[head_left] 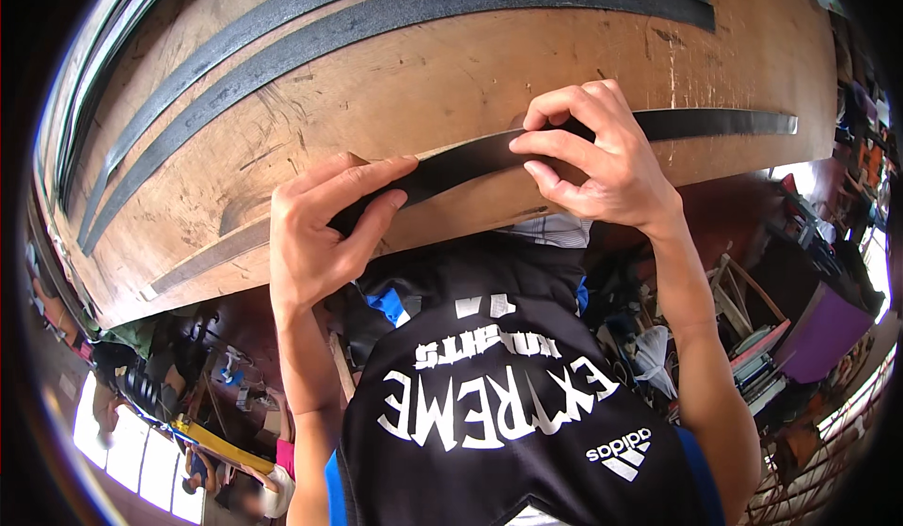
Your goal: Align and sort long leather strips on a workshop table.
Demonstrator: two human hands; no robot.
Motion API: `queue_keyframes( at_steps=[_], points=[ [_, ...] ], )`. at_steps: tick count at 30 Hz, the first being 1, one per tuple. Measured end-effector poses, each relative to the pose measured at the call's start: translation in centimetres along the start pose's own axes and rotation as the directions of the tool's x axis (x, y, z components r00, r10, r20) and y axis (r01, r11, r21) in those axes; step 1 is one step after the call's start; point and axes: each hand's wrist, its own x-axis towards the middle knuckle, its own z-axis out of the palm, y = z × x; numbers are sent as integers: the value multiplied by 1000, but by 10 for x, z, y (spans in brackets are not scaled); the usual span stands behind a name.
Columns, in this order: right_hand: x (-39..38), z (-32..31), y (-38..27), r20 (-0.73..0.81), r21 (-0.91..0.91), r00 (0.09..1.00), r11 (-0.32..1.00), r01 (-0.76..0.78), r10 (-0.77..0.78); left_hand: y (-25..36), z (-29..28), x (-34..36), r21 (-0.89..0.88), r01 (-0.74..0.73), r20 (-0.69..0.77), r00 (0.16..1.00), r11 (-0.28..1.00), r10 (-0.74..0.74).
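The biggest thing in view was the worn plywood table, filling everything from about 9 through 12 to 3 o'clock, its brown top scratched and stained. Two long black strips lay across it up around 11 to 1 o'clock, bowed by the lens, running roughly side to side. Below the table edge at 6 o'clock sat the person's black shirt, with chunky white lettering and a small white logo patch toward 5 o'clock, blue trim at the collar.

The room around it looked like a cluttered workshop: a purple boxy thing at 4 o'clock, stacks of stuff near it, and bright floor patches down at 7 o'clock with somebody else partly visible there, too blurry to say much.

Then the thing being handled, a thin dark strip lying along the near edge of the table, just above centre. Its long axis ran 8 to 3 o'clock, the far end pointing off at 3 o'clock, a greyer stretch trailing toward 8.

The left hand sat at about 9 o'clock of centre, fingers stretched flat along the strip with the thumb under, pinching it. The right hand at 1 o'clock had fingers curled, fingertips pressing and gripping the strip.
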Motion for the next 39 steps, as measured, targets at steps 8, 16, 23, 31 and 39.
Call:
queue_keyframes(
  at_steps=[8,16,23,31,39],
  points=[
    [9,4,-3,20,-5,1000,1000,4,-4,2,-3,5,-14,42,34,999,999,-41],
    [14,8,-2,52,-4,999,1000,-5,6,-4,-4,7,-33,15,43,999,999,-14],
    [14,11,-3,49,-9,999,1000,-11,11,-4,-2,7,-33,19,35,999,999,-17],
    [15,18,-9,12,-12,1000,1000,17,-17,1,0,0,-18,51,3,999,999,-51],
    [12,24,-18,3,17,1000,1000,25,-25,5,5,-7,-20,48,-48,998,999,-48]
  ],
)
